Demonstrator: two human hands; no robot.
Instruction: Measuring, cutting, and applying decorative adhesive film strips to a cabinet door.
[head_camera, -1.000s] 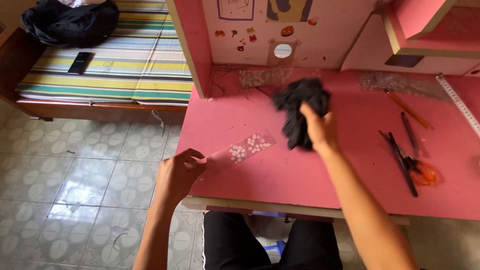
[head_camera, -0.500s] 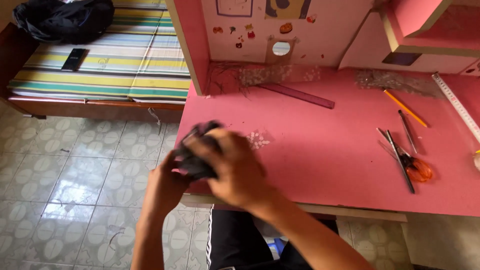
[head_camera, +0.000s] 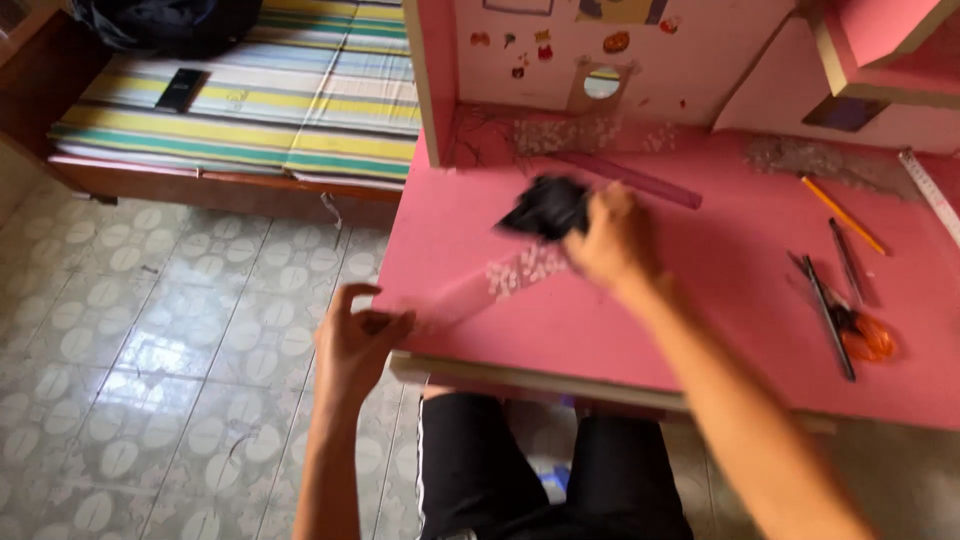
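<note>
My right hand (head_camera: 612, 238) grips a crumpled black cloth (head_camera: 548, 208) and presses it on the pink desk top (head_camera: 700, 290), near the desk's middle. A small pile of pale scraps (head_camera: 522, 270) lies on the desk just in front of the cloth. My left hand (head_camera: 355, 340) hovers at the desk's front left corner, fingers curled and apart, holding nothing that I can make out.
Orange-handled scissors (head_camera: 850, 325), an orange pencil (head_camera: 842, 214) and a dark pen lie at the desk's right. A pink ruler (head_camera: 625, 180) rests near the back wall. A striped mattress (head_camera: 250, 100) with a phone (head_camera: 183, 89) lies to the left over tiled floor.
The cloth was at the desk's front left edge with both hands on it. Now my right hand has swept it back toward the desk's middle, and my left hand has let go.
</note>
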